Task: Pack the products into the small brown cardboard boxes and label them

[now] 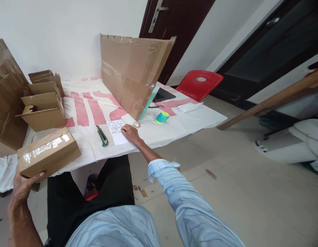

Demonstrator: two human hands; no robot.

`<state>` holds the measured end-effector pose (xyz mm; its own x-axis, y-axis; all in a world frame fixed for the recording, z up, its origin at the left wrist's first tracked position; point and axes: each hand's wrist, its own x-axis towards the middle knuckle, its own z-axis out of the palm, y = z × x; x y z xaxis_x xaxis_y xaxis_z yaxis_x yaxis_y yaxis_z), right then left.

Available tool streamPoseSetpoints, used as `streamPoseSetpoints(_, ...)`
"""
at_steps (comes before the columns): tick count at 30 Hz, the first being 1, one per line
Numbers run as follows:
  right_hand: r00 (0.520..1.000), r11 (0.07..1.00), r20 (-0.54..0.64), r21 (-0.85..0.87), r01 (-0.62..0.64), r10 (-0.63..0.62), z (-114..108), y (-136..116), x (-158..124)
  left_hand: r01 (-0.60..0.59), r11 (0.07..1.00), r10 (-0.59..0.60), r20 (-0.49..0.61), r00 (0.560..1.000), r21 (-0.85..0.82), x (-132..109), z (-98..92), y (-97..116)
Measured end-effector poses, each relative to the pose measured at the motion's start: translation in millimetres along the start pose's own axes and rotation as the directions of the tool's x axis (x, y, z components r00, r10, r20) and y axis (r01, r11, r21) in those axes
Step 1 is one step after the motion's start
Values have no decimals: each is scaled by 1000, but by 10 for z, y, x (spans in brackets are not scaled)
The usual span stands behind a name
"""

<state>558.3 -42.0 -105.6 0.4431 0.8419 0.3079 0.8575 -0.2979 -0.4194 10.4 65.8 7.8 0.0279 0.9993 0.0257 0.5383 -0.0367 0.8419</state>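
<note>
My left hand (pixel 23 185) grips the near left end of a closed cardboard box (pixel 52 154), its thumb along the side. Shiny clear tape runs over the box's top, and the box rests at the table's front edge. My right hand (pixel 131 133) is closed over the right side of a white paper sheet (pixel 120 139) covered with small dark outlined shapes. Whatever the curled fingers pinch, if anything, is hidden. Between the box and the sheet lies a green utility knife (pixel 102 136). A small clear-and-tan item (pixel 136 124) sits just beyond my right hand.
An upright cardboard panel (pixel 133 68) divides the white-covered table (pixel 205 118). Right of it are a teal cylinder with yellow rims (pixel 162 117), a laptop (pixel 162 95) and a white power strip (pixel 187 107). Open boxes (pixel 45 118) stand left. A red chair (pixel 197 89) is behind.
</note>
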Motion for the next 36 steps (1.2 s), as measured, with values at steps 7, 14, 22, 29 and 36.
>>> streamPoseSetpoints(7, 998, 998, 56, -33, 45, -44, -21, 52, 21, -78, 996, 79, 5, 997, -51, 23, 4, -95)
streamPoseSetpoints(14, 998, 997, 36, -59, 45, -43, 5, 18, -54, -110, 986, 112, 6, 994, -123, 23, 36, -125)
streamPoseSetpoints(22, 998, 998, -28, -48, 47, -49, 34, -39, -165, -102, 976, 99, -23, 995, -195, -44, 55, -19)
streamPoseSetpoints(29, 998, 1000, -70, -27, -2, 0, 90, -54, -128, -91, 978, 87, -31, 996, -189, -101, 46, 99)
streamPoseSetpoints(36, 996, 999, -78, -23, -39, 37, 136, -93, -93, -71, 976, 73, 0, 997, -204, -39, 59, -32)
